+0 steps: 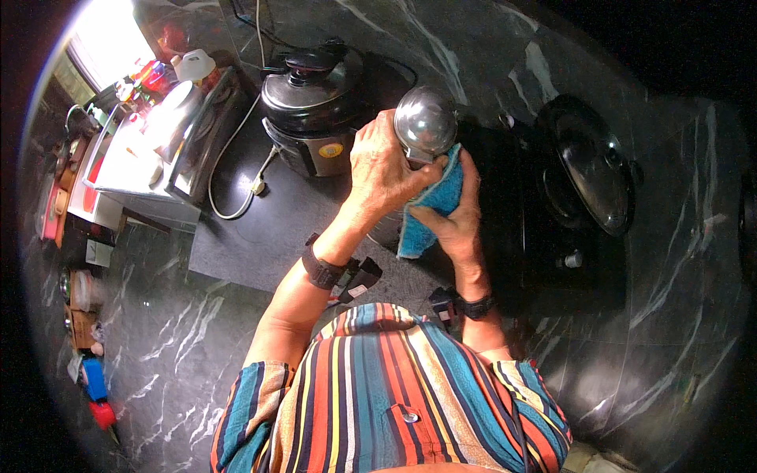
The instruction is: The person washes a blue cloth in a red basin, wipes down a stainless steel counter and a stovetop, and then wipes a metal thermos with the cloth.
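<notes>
Above the dark counter (269,251), my left hand (381,165) grips a shiny container with a rounded metal top (426,121). Its lower part is hidden behind my hands and a cloth, so I cannot tell its exact kind. In my right hand (458,222) is a blue cloth with a pale stitched edge (443,192), pressed between thumb and fingers against the container's near side. One corner of the cloth hangs down toward me. Just beyond my left hand stands a black and silver electric cooker (310,115) with its lid on.
A pale power cord with a plug (258,186) lies left of the cooker. A gas stove (571,290) on the right bears a dark pan with a domed lid (591,165). To the left, a white-topped stand (127,171) carries bottles and a metal vessel.
</notes>
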Demonstrator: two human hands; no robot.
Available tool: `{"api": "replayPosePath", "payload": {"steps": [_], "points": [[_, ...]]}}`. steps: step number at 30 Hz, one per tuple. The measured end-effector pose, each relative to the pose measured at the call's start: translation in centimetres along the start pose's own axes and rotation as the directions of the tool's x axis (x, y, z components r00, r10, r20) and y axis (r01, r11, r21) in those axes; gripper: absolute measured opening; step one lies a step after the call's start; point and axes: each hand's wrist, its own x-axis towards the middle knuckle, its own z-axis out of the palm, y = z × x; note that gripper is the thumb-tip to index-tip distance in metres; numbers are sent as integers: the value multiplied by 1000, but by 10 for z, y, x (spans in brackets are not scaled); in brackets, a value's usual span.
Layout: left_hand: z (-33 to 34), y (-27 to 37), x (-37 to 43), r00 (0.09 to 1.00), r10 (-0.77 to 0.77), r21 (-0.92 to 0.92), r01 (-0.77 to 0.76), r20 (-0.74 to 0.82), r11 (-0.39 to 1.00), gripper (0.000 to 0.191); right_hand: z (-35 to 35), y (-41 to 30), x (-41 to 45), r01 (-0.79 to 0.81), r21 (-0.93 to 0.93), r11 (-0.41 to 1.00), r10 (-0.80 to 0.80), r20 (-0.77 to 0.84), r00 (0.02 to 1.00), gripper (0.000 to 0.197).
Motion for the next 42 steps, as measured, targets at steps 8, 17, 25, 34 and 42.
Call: {"api": "replayPosePath", "payload": {"steps": [8, 17, 25, 34, 42], "points": [[-3, 3, 1, 1000, -11, -21, 11, 15, 1000, 67, -27, 48, -5, -21, 2, 1000, 21, -25, 999, 72], [-3, -2, -1, 1000, 13, -10, -13, 9, 1000, 68, -39, -48, -14, 214, 779, 590, 84, -322, 943, 66], [-2, -8, -4, 999, -19, -19, 19, 37, 1000, 69, 18, -2, 14, 175, -274, 946, -207, -93, 974, 49], [-4, -1, 2, 999, 41, 4, -41, -7, 999, 68, -11, 35, 89, -399, 315, 861, 381, 121, 917, 37], [-10, -2, 7, 997, -33, -108, 41, 74, 993, 64, -12, 48, 131, -182, 283, 942, 84, 325, 942, 29]]}}
